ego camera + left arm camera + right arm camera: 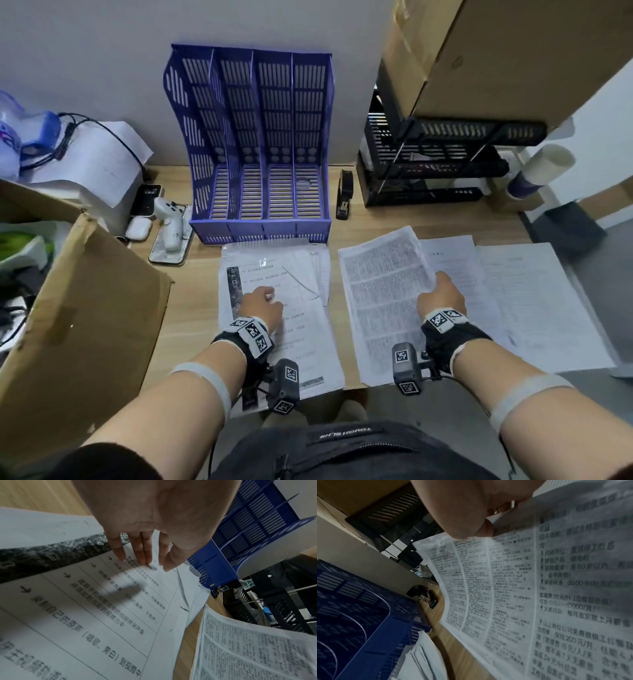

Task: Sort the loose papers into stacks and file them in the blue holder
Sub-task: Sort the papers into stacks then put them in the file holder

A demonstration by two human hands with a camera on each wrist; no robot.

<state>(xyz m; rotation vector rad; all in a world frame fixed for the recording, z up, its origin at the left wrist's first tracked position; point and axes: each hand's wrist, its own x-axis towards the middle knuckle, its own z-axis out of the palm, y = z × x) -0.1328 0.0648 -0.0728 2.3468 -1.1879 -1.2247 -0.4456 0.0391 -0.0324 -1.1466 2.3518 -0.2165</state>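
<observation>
Sorting step: the person is working through loose papers on the wooden desk (191,274), and by my reading the densely printed sheet (380,294) is being lifted off the right-hand spread to be assigned to a pile.
Right hand: the right hand (440,294) is pinching that sheet at its right edge, thumb on top and fingers curled beneath; the wrist view is showing the page bowing upward from the grip.
Left hand: the left hand (262,303) is lying relaxed over the left stack (274,274), fingertips (145,559) straight and touching or nearly touching the top page, gripping nothing.
Remaining papers: the other loose sheets (534,294) are lying fanned and overlapping at the right, partly past the desk edge.
Holder: the blue holder (260,144) is standing upright against the wall just behind the left stack, all four slots showing no paper yet.
Doing it well: keeping the left fingers pressing the stack so it is not sliding; carrying the sheet low and flat so it is not folding; squaring edges before filing.
Watching for: a second page clinging underneath, which cannot be told from these views; the black stapler (344,195) beside the holder is staying clear of the path.
</observation>
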